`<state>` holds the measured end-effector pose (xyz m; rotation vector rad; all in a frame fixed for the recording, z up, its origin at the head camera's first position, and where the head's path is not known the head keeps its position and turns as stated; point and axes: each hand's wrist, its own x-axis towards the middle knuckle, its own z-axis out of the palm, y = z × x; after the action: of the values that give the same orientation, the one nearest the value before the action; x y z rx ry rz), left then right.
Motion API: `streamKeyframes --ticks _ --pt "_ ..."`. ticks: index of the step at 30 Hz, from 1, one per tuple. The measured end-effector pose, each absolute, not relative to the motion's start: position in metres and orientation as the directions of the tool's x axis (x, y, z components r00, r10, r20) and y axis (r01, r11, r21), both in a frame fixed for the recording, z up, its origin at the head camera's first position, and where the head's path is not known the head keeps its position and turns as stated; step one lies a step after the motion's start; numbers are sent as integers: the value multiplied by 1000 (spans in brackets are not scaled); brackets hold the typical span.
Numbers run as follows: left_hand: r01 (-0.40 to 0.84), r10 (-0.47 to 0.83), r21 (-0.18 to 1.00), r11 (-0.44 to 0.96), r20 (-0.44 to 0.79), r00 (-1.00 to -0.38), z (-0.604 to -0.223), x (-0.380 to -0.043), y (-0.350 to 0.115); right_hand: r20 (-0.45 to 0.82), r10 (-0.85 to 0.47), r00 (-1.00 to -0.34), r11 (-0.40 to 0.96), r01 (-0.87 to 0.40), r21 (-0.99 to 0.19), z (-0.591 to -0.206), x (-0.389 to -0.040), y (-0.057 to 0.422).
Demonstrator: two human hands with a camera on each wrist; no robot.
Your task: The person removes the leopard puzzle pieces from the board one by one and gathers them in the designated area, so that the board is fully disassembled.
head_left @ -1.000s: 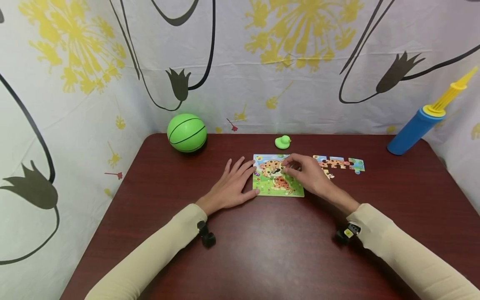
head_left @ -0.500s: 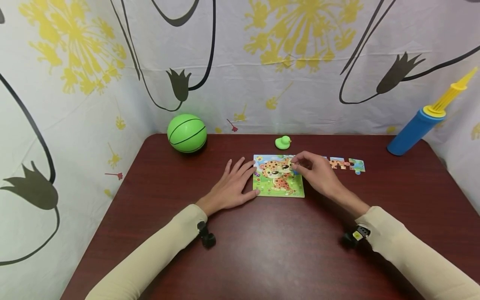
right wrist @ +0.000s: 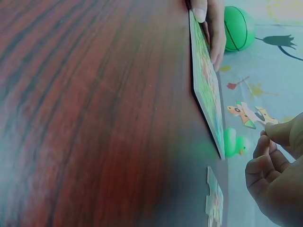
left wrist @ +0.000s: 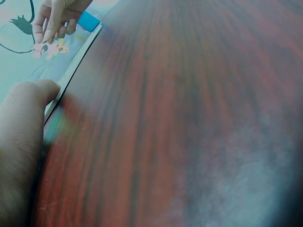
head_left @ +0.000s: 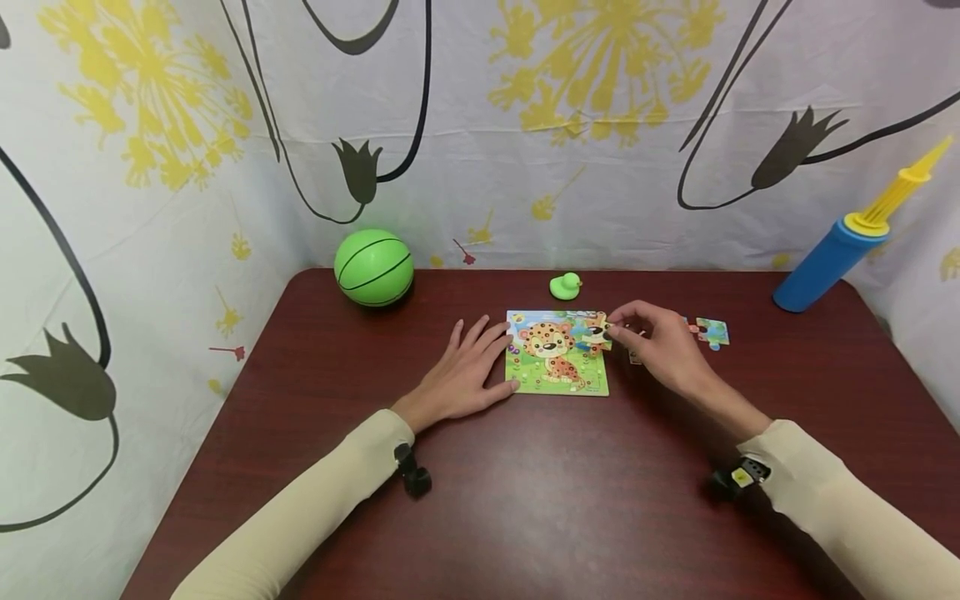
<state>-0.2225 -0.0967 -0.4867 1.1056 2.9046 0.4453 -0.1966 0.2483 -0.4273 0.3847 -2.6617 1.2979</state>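
Note:
A leopard jigsaw board [head_left: 540, 383] lies flat on the table, its picture showing a spotted cub on green grass. My left hand [head_left: 465, 371] rests with fingers spread at the board's left edge, thumb and fingertips touching it. Between thumb and fingertips, my right hand [head_left: 663, 346] pinches a jigsaw piece [right wrist: 251, 114] printed with part of a leopard's face. The right wrist view shows that piece raised above the board. From the head, it overlaps the board's upper right corner. Loose jigsaw pieces [head_left: 712, 332] lie to the right, partly hidden behind my right hand.
A green rubber duck [head_left: 566, 286] sits behind the board. At the back left stands a green ball [head_left: 373, 267], and a blue and yellow hand pump [head_left: 828, 262] stands at the back right. Patterned cloth hangs behind the dark wooden table [head_left: 555, 500].
My right hand has moved to the right, carrying the pinched jigsaw piece from over the board's middle to its upper right corner. The cub's face is uncovered. My left hand stays put.

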Motion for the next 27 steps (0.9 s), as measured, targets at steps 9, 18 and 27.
streamKeyframes --ticks 9,18,27 --pt "651 652 261 713 96 -752 -487 -222 -97 279 -134 -951 622 -300 -724 -423 -192 262" --pt "656 653 258 710 108 -749 -488 -223 -97 285 -117 -951 646 -291 -705 -420 -187 276" --pt "657 655 258 708 108 -748 -488 -223 -97 280 -77 -957 643 -263 -720 -413 -184 291"
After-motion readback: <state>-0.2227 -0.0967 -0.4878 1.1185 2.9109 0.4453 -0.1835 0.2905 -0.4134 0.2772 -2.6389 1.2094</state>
